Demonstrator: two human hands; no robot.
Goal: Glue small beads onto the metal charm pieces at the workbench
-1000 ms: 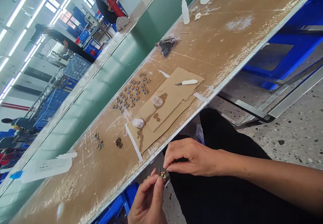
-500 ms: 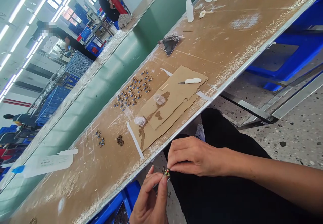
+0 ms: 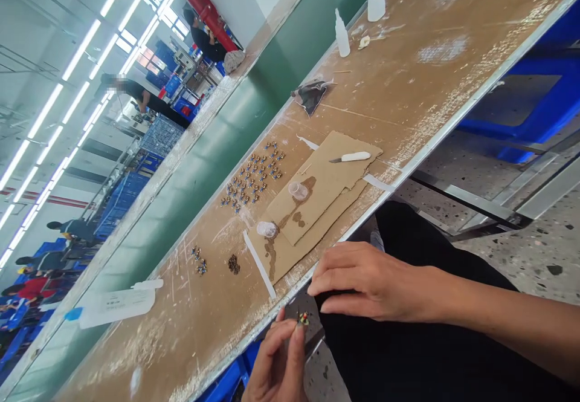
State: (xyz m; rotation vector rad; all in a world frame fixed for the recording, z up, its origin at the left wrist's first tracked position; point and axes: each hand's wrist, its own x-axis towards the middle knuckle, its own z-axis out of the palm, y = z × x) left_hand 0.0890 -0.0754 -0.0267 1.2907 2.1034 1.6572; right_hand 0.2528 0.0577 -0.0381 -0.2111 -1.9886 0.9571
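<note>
Between the thumb and index finger of my left hand (image 3: pixel 276 356) is a tiny multicoloured figurine (image 3: pixel 303 318), with red, yellow and green on it. It is too small to make out in detail. Above and to its right, my right hand (image 3: pixel 357 281) hangs over my lap, thumb and fingers parted and nothing visible between them. Nearest on the bench is a cardboard sheet (image 3: pixel 312 230) with two small clear cups on it, a left cup (image 3: pixel 267 229) and a right cup (image 3: pixel 298 191), amid wet stains. A white-handled knife (image 3: pixel 356 156) lies at the sheet's far end.
Many small blue-and-gold pieces (image 3: pixel 254 175) lie in rows beyond the cardboard. Closer left are a few more pieces (image 3: pixel 199 262) and a dark little heap (image 3: pixel 234 263). A plastic bottle (image 3: pixel 118 306) lies on its side. The bench's metal edge (image 3: pixel 362 230) runs diagonally before me.
My right hand has come away from the figurine and its fingers have parted. My left hand still pinches the piece. The whole view has shifted, so the bench appears lower and further right.
</note>
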